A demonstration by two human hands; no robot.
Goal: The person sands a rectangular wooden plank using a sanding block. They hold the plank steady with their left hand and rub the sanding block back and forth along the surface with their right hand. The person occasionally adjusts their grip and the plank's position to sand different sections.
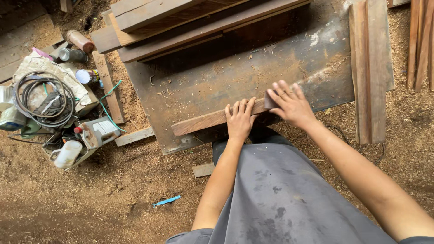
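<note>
A narrow brown wooden strip (199,122) lies along the near edge of a dark, dusty worktable (235,77). My left hand (239,118) presses flat on the strip near its middle, fingers spread. At the strip's right end my right hand (289,103) is closed over a small dark block (270,101) that rests on the wood. A grey garment on my body fills the lower middle of the view.
Long planks (181,18) are stacked at the table's far side, and more boards (370,68) lie at the right. On the sawdust floor at left sit coiled cable (43,97), cans (72,55), a power tool (97,132) and a white bottle (68,153).
</note>
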